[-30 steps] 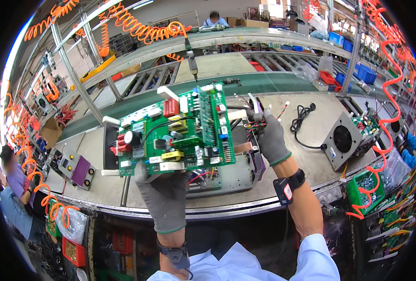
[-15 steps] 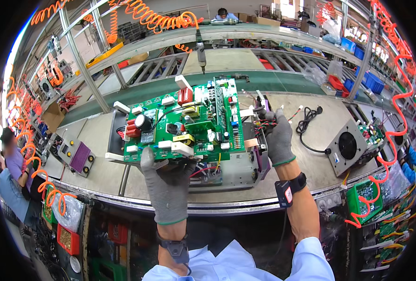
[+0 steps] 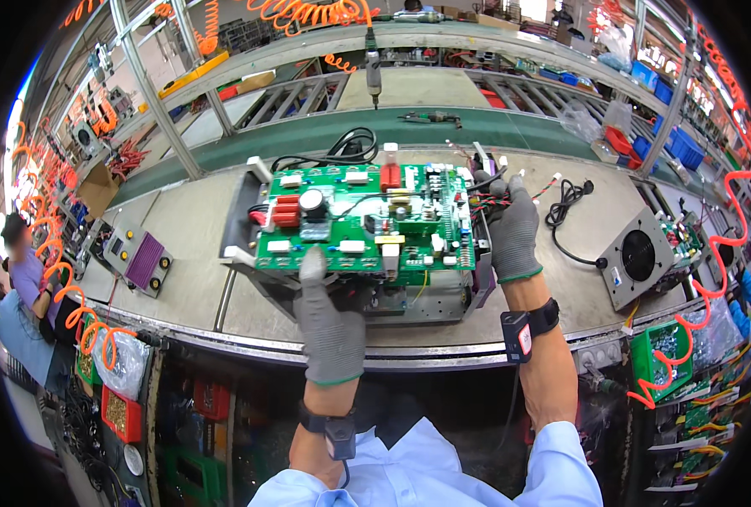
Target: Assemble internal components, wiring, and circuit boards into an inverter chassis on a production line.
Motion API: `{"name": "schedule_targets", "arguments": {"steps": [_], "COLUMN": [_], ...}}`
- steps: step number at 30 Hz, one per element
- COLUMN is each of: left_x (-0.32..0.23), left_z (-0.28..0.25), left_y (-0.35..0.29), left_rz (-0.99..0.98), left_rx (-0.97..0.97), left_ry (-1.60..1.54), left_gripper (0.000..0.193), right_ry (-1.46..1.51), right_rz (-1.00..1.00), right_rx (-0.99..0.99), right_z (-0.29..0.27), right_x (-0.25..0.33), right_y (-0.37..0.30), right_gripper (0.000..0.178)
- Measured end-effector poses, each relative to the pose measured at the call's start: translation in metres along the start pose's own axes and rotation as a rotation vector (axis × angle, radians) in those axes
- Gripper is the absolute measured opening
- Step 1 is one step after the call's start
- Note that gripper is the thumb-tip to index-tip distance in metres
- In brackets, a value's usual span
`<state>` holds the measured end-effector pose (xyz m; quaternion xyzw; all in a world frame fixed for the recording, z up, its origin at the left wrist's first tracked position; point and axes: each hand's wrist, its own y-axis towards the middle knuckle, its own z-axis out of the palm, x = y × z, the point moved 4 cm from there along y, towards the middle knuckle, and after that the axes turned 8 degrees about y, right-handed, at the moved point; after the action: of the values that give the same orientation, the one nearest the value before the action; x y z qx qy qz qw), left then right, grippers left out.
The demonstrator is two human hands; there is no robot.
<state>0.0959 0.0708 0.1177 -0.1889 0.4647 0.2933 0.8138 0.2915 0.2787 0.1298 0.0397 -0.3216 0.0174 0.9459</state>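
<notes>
Board seated level on chassis
Left hand [image 3: 331, 325] grips green circuit board [image 3: 365, 218] front edge; right hand [image 3: 512, 228] clasps wire bundle [image 3: 487, 196] beside fingertips, clearing metal chassis [image 3: 409, 297].

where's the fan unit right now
In the head view the fan unit lies on the bench at the far right, just right of the black cable and beyond the right hand.
</notes>
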Motion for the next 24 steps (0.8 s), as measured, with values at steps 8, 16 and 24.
{"name": "schedule_targets", "arguments": {"steps": [8, 16, 24], "left_x": [0.045, 0.043, 0.05], "left_z": [-0.004, -0.003, 0.001], "left_y": [0.013, 0.009, 0.013], "left_rz": [-0.033, -0.057, -0.053], "left_rx": [-0.19, -0.173, -0.142], "left_ry": [0.084, -0.1, -0.139], "left_gripper": [0.054, 0.049, 0.056], "right_ry": [-0.034, 0.008, -0.025], "right_rz": [-0.061, -0.063, -0.066], "right_rx": [-0.038, 0.046, -0.039], "right_z": [-0.014, -0.023, -0.023], "right_x": [0.002, 0.004, 0.007], "right_y": [0.013, 0.023, 0.017], "right_gripper": [0.038, 0.04, 0.041]}}
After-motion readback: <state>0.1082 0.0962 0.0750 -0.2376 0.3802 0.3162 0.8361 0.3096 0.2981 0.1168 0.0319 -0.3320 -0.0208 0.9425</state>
